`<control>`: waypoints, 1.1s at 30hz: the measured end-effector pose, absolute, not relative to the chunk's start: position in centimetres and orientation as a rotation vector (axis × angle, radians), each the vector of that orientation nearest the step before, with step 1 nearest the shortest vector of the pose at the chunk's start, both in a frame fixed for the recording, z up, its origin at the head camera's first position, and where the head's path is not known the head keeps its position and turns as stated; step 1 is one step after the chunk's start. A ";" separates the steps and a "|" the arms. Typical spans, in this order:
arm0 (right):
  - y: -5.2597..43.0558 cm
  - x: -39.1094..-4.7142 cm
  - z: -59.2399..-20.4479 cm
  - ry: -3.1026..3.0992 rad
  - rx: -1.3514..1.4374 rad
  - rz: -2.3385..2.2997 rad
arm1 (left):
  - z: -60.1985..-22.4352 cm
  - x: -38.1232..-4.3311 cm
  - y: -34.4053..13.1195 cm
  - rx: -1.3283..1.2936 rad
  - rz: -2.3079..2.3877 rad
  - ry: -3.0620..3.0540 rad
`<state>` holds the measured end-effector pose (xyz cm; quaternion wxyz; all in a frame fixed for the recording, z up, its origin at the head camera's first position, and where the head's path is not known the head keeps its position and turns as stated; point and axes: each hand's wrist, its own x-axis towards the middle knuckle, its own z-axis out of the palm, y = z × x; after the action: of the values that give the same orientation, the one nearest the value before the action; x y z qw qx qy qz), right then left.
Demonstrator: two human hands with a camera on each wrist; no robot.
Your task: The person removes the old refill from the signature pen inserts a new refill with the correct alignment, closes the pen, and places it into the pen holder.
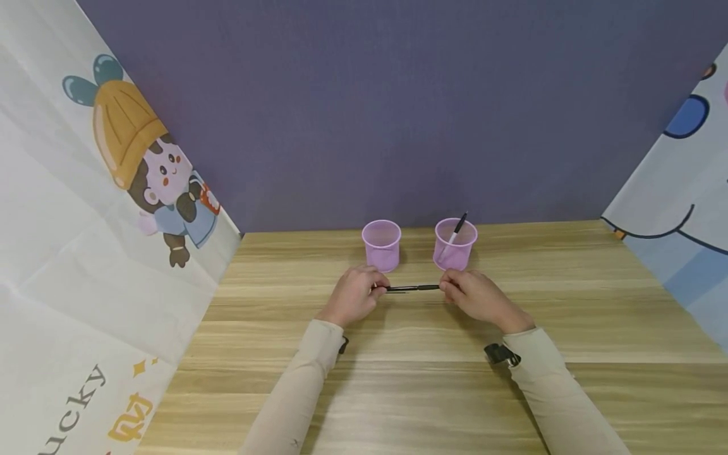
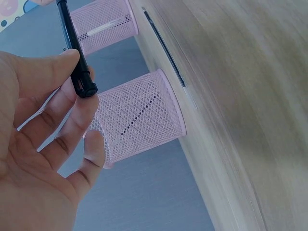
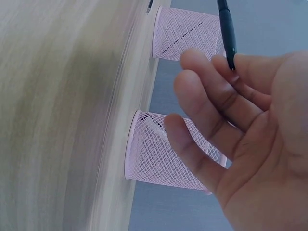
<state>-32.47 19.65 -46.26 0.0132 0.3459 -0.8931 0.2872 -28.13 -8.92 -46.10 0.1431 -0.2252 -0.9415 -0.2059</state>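
A black pen (image 1: 418,288) is held level above the table between both hands. My left hand (image 1: 355,294) pinches its blunt end with thumb and fingers, as the left wrist view shows at the pen (image 2: 79,72). Thumb and index finger of my right hand (image 1: 478,296) pinch its narrow tip, while the other fingers spread loosely in the right wrist view. Under the pen, a thin dark stick (image 2: 163,48) with a clear end, like a refill, lies on the table. Behind the hands stand two pink mesh cups, left (image 1: 382,256) and right (image 1: 463,260).
A white pen with a black end (image 1: 459,226) leans in the right cup. The wood-grain table (image 1: 421,392) meets a dark blue-purple panel (image 1: 398,114) behind the cups. White printed cloth (image 1: 68,265) hangs at the left, and another printed cloth (image 1: 682,208) at the right.
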 end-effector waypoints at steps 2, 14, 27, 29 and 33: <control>19.7 -32.5 -46.3 -2.788 1.075 0.893 | -46.1 -28.2 -8.9 -0.652 -0.585 -2.720; 19.6 -32.5 -46.4 -2.804 1.074 0.891 | -46.0 -28.1 -8.9 -0.654 -0.575 -2.717; 19.4 -32.3 -46.1 -2.788 1.077 0.885 | -46.1 -28.2 -9.0 -0.674 -0.557 -2.690; 19.4 -32.3 -46.1 -2.788 1.066 0.891 | -46.2 -28.2 -9.0 -0.677 -0.550 -2.688; 19.5 -32.2 -46.0 -2.791 1.032 0.927 | -46.2 -28.3 -9.0 -0.680 -0.554 -2.690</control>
<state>-32.18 19.50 -45.99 0.0123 0.3312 -0.8954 0.2973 -28.25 -9.02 -46.17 0.1557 -0.2374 -0.9392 -0.1933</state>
